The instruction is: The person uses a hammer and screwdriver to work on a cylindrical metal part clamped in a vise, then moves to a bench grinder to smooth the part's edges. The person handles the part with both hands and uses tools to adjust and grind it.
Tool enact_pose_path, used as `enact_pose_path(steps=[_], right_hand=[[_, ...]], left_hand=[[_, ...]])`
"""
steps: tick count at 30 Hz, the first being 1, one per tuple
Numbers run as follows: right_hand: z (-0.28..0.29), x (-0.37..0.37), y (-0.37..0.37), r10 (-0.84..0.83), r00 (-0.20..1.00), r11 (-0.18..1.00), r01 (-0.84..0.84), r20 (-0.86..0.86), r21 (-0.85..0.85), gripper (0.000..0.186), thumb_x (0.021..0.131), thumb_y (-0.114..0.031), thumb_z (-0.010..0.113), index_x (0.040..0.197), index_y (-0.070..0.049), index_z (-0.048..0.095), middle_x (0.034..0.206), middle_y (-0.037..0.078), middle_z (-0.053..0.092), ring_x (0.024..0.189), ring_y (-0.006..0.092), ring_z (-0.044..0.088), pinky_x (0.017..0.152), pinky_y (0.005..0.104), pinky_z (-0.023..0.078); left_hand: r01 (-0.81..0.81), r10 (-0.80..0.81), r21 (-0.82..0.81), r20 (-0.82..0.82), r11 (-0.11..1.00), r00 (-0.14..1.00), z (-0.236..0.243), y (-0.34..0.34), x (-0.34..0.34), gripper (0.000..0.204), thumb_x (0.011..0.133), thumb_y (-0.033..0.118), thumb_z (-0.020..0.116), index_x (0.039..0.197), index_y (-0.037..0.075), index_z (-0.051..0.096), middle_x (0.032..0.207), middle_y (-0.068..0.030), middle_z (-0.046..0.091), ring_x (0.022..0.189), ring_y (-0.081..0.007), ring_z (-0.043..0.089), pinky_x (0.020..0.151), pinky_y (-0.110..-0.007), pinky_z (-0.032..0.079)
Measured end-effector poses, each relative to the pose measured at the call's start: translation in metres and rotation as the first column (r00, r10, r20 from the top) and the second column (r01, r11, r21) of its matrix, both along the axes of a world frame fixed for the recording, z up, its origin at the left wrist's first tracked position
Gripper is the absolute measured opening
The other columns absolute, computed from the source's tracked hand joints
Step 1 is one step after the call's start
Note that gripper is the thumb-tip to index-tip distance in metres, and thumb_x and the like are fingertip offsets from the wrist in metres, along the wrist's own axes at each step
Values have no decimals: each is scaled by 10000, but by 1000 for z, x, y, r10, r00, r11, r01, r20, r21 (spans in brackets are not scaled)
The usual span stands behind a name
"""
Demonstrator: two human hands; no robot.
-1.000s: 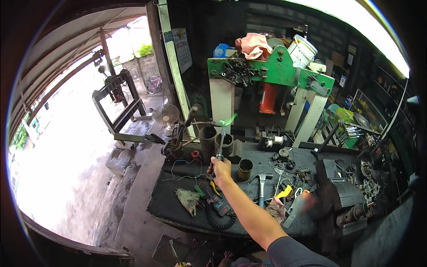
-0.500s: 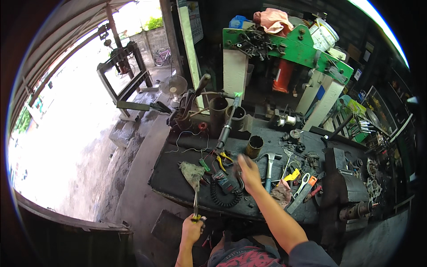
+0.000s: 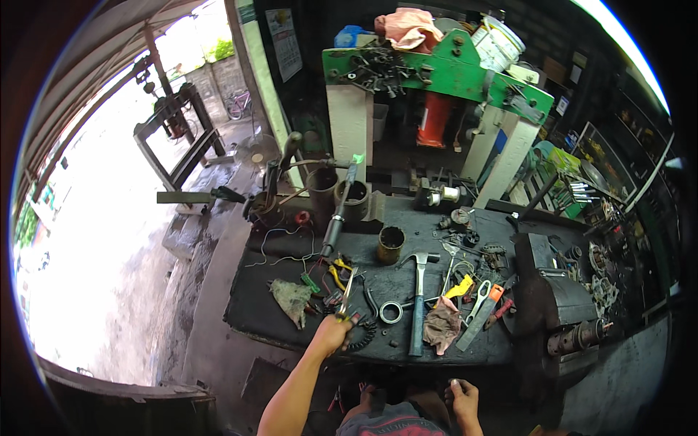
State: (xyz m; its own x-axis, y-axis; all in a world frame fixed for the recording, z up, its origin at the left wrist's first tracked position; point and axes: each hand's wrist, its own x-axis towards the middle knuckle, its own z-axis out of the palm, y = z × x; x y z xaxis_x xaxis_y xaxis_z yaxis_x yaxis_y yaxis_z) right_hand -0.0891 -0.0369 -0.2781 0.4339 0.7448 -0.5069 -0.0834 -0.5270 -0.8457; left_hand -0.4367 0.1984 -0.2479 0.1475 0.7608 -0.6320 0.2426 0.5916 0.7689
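The black workbench (image 3: 251, 309) carries a claw hammer (image 3: 418, 320). Left of the hammer, the left hand (image 3: 332, 336) grips yellow-handled scissors (image 3: 349, 288), blades pointing away beyond its fingers. Nearer the person than the hammer, the right hand (image 3: 463, 401) curls; I cannot tell whether it holds anything. A metal ring (image 3: 382, 312) lies just left of the hammer.

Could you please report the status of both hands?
Left hand holding a metal tool, tip pointing away. Right hand low, nothing visible in it. Coiled cord close beside left hand.
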Motion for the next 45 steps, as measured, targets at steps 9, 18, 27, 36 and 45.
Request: enact_pose_path(steps=[9,18,27,36,45], right_hand=[[7,24,-43,-86,995,996,86,56,7,244,995,-202,688,1129,-2,726,835,58,703,718,120,642,642,260,526],[-24,28,-94,-172,974,985,167,144,44,211,1014,-166,662,1127,-6,741,787,15,677,677,94,585,618,260,483],[-25,39,-78,-129,975,991,123,182,48,235,1003,-195,671,1096,8,746,717,9,645,622,101,567,602,279,477],[-10,45,-80,43,950,976,26,310,-215,317,935,-269,696,1079,4,764,988,167,775,946,256,738,852,357,554],[-81,87,-171,-48,938,812,237,343,-533,467,894,-318,750,1279,-57,701,1113,165,760,1055,281,719,900,381,557]], left_hand=[[-83,87,60,-71,995,994,-4,157,61,222,952,180,637,941,-40,665,766,-114,637,590,-213,597,483,-381,492],[-57,52,-35,-126,998,991,-2,212,70,302,973,186,580,1125,-71,623,869,-201,674,630,-300,664,523,-460,554],[26,-14,39,-280,999,960,7,210,67,346,946,207,623,1081,-111,617,794,-200,658,615,-335,683,512,-524,560],[-102,113,72,-167,992,979,-41,153,53,433,934,266,689,1175,-78,586,853,-213,673,661,-306,680,542,-431,572],[153,231,634,-480,758,846,-13,83,100,651,906,181,701,1456,-85,478,1403,-283,583,1262,-378,586,1105,-415,416]])
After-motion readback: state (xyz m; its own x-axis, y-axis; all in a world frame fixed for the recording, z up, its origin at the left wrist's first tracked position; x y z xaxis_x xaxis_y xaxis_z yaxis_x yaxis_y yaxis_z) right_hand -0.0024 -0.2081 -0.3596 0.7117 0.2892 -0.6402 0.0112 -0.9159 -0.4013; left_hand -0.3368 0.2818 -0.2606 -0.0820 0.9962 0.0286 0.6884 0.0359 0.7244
